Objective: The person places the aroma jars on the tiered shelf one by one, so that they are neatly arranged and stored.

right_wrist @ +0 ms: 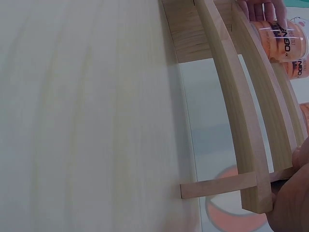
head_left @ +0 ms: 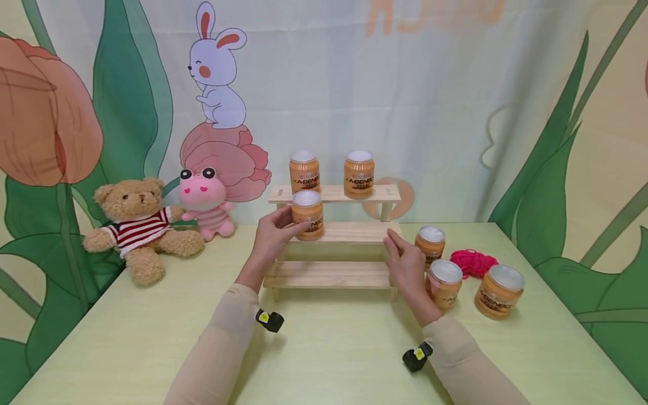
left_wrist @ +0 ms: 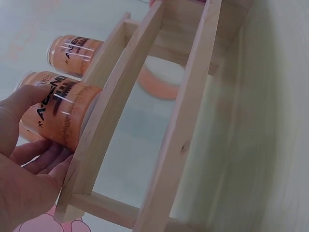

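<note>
A three-tier wooden shelf rack (head_left: 329, 274) stands on the table before me. My left hand (head_left: 272, 232) grips an orange jar with a silver lid (head_left: 307, 216) at the left end of the middle tier. In the left wrist view, the thumb lies across the label of this jar (left_wrist: 60, 113) and the fingers go behind it. My right hand (head_left: 407, 264) holds the right end of the middle tier, its fingertips at the board's edge. Two more jars, a left one (head_left: 304, 169) and a right one (head_left: 359, 175), stand upright on the top tier.
Right of the rack stand three similar jars: a rear one (head_left: 430, 243), a middle one (head_left: 445, 284) and a front one (head_left: 500, 292). Pink yarn (head_left: 473, 262) lies among them. A teddy bear (head_left: 136, 219) and a pink plush toy (head_left: 205, 202) sit at the left.
</note>
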`<action>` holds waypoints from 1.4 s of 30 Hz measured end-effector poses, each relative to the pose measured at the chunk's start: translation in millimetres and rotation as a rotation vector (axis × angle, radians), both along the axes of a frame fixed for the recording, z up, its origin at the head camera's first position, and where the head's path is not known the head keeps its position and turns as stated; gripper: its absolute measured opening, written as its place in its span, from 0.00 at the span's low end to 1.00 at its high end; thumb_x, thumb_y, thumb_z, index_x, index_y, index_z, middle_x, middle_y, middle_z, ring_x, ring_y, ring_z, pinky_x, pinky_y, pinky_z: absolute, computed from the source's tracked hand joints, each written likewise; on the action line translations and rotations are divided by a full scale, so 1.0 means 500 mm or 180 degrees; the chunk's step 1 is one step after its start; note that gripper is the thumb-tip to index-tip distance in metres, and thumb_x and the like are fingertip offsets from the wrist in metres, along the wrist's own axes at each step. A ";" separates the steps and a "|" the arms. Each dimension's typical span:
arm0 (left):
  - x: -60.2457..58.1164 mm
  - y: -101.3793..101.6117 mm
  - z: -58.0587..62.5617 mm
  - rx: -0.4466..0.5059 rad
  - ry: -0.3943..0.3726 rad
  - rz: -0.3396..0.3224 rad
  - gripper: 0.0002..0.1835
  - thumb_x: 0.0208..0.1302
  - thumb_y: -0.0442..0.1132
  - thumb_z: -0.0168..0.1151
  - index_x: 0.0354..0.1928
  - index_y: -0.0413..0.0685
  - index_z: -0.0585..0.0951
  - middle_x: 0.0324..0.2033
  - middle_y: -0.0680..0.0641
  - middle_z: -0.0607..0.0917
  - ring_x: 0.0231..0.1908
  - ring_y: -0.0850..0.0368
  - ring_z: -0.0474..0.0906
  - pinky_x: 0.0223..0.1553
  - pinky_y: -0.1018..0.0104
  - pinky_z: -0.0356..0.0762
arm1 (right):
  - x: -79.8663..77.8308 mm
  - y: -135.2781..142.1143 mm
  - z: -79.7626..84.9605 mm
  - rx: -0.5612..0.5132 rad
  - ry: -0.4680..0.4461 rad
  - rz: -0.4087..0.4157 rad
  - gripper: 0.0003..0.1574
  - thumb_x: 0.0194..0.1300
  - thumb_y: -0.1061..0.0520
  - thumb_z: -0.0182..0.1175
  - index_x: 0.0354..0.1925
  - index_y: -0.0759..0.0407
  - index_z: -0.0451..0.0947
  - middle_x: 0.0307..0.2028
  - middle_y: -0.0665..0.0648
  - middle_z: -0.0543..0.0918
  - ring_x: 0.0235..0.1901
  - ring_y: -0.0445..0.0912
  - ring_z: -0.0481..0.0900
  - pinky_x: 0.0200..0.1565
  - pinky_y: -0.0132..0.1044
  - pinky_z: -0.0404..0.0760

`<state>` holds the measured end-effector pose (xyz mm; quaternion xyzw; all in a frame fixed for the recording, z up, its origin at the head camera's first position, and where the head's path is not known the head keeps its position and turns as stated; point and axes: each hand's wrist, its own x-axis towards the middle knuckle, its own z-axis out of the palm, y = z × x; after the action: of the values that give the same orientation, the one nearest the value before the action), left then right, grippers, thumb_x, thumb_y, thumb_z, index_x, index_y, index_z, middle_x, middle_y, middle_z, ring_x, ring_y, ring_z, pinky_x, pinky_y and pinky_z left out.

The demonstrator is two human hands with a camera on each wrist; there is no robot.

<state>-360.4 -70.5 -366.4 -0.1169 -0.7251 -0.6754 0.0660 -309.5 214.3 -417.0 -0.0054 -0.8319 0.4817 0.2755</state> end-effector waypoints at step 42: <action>-0.014 -0.089 -0.131 0.0121 0.0151 0.0312 0.20 0.60 0.41 0.74 0.54 0.42 0.86 0.33 0.50 0.89 0.29 0.61 0.78 0.32 0.71 0.79 | -0.006 0.000 -0.005 -0.0022 0.0016 0.0000 0.22 0.74 0.53 0.59 0.61 0.61 0.79 0.56 0.61 0.81 0.50 0.51 0.82 0.47 0.46 0.83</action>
<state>-367.6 -115.0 -431.9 -0.0959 -0.7153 -0.6820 0.1184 -312.7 214.6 -419.6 -0.0052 -0.8295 0.4846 0.2776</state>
